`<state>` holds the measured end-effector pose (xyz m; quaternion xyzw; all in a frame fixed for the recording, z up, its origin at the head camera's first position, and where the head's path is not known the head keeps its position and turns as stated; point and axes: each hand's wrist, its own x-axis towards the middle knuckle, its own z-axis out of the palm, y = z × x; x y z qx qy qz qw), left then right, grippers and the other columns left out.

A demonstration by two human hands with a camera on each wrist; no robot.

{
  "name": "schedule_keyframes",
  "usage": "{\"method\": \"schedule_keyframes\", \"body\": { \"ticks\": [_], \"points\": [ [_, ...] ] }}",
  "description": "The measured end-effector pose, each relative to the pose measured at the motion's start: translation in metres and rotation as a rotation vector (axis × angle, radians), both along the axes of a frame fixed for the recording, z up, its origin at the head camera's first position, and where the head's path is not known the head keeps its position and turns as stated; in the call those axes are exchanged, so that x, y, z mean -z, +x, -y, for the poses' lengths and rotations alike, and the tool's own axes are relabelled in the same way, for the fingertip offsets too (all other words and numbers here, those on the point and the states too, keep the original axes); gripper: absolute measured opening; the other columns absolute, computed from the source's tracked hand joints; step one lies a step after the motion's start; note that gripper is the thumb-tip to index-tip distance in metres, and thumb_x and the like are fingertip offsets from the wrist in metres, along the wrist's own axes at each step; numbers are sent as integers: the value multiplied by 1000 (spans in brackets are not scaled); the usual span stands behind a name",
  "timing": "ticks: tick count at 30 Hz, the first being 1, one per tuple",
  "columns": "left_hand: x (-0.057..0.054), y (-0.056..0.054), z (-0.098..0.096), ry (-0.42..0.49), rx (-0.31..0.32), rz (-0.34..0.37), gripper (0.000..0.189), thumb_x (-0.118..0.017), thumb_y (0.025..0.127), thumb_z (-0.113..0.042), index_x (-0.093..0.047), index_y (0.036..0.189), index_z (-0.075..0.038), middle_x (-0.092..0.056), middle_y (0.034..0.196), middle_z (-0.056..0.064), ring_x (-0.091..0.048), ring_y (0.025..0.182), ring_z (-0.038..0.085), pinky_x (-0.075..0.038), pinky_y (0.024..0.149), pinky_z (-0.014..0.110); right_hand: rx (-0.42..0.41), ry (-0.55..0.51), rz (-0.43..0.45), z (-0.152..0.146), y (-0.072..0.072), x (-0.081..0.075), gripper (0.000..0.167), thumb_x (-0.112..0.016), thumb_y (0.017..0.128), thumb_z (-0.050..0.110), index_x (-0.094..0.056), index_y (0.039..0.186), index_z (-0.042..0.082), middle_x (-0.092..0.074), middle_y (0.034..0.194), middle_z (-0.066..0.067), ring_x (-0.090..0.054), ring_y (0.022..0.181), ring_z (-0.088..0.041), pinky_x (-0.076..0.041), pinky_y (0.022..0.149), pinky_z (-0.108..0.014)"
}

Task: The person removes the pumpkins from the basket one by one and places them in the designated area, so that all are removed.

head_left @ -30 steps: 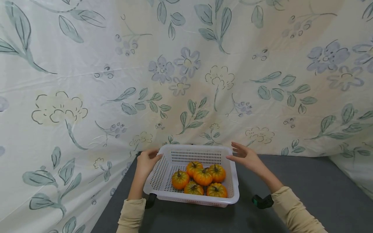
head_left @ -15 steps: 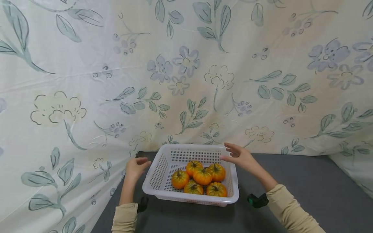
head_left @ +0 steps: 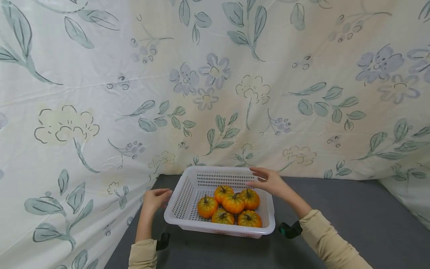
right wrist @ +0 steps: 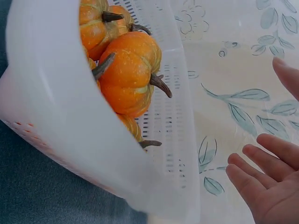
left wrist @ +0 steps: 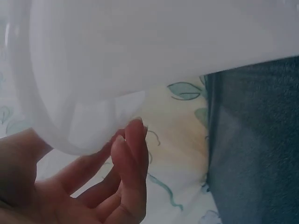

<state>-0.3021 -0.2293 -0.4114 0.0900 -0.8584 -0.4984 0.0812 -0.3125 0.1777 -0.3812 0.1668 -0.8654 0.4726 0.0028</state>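
A white perforated plastic basket [head_left: 220, 227] holds several small orange-and-green pumpkins [head_left: 233, 204], grouped toward its right side. Just off the left rim is my left hand [head_left: 153, 201], fingers loosely bent with nothing in them; in the left wrist view its fingers [left wrist: 130, 154] curve near the basket's rounded corner [left wrist: 70, 135]. My right hand [head_left: 271, 183] hovers over the back right corner, fingers spread and pointing left. The right wrist view has that hand [right wrist: 271, 182] apart from the basket wall, with pumpkins [right wrist: 128, 74] and their brown stems showing inside.
The basket stands on a dark grey table [head_left: 339, 220], close to its back edge. Behind and to the left hangs a pale floral cloth [head_left: 215, 93]. A black strap-like device [head_left: 290, 229] sits by the right wrist, another black device [head_left: 163, 241] by the left.
My left hand has come off the basket's left rim and moved outward to the left. The right hand has drifted left over the back right corner. Basket and pumpkins stay put.
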Motion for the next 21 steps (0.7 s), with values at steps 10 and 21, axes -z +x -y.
{"method": "schedule_keyframes", "body": {
  "ticks": [10, 21],
  "points": [
    [12, 0, 3, 75, 4, 70, 44, -64, 94, -29, -63, 125, 2, -62, 127, 26, -68, 102, 37, -57, 79, 43, -66, 13, 24, 12, -1, -4, 79, -73, 86, 41, -41, 147, 3, -38, 153, -22, -39, 139, -44, -35, 109, -57],
    [23, 1, 5, 179, 17, 115, 52, -66, 91, -35, -61, 129, 0, -61, 130, 23, -62, 111, 37, -57, 80, 41, -69, 45, 56, 22, -3, -6, 77, -74, 84, 41, -44, 145, 5, -42, 150, -22, -44, 136, -42, -39, 107, -55]
  ]
}}
